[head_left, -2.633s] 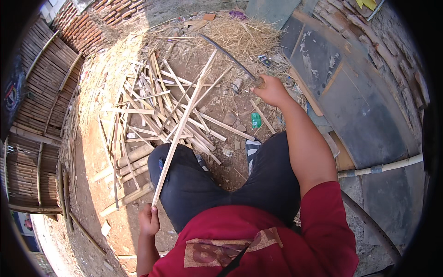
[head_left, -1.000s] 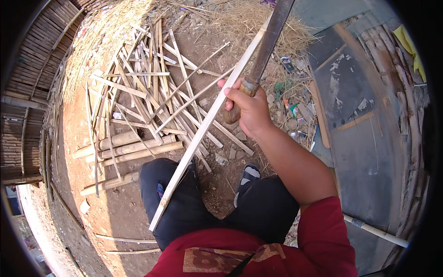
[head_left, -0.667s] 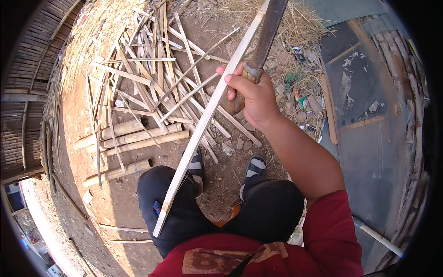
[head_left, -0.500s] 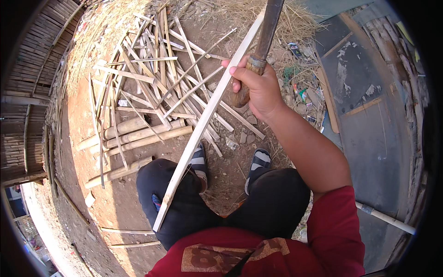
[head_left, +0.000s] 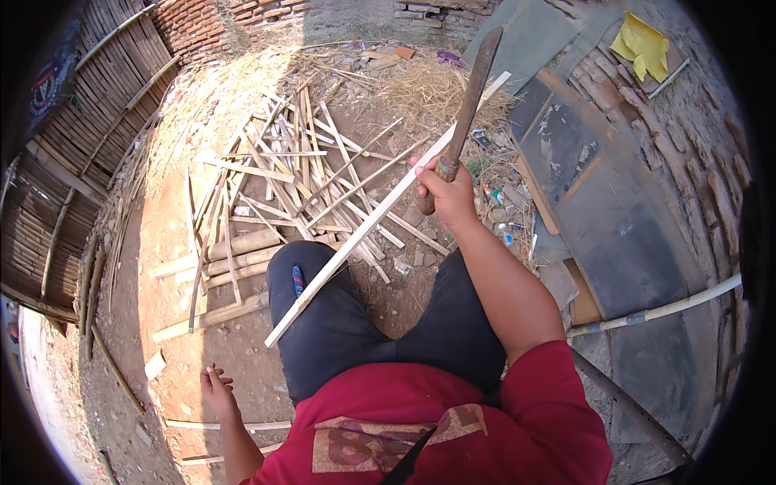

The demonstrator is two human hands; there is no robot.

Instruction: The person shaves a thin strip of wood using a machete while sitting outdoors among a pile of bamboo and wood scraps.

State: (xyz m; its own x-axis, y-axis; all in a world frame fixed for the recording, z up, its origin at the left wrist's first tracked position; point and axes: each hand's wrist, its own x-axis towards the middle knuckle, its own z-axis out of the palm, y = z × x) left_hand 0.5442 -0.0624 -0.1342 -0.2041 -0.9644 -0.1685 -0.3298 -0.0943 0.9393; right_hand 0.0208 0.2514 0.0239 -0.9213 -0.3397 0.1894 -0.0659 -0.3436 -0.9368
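My right hand is closed round the wooden handle of a machete. Its dark blade points up and away from me. The same hand pinches a long pale bamboo strip between thumb and fingers. That strip slants from behind the blade down to the left, its near end over my left thigh. Low on the left, my left hand hangs over the dirt beside my body. Its fingers are loosely bent and apart, with nothing in them. Two split strips lie on the ground close to it.
Ahead lies a loose pile of split bamboo strips, with several whole bamboo poles at its near left. Straw and litter are scattered beyond. Dark flat panels lie at the right, crossed by a pale pole. A bamboo wall stands left.
My left hand has come into view at the lower left. The view has tilted up, showing a brick wall. The right hand still holds the machete and strip, the strip now lying flatter.
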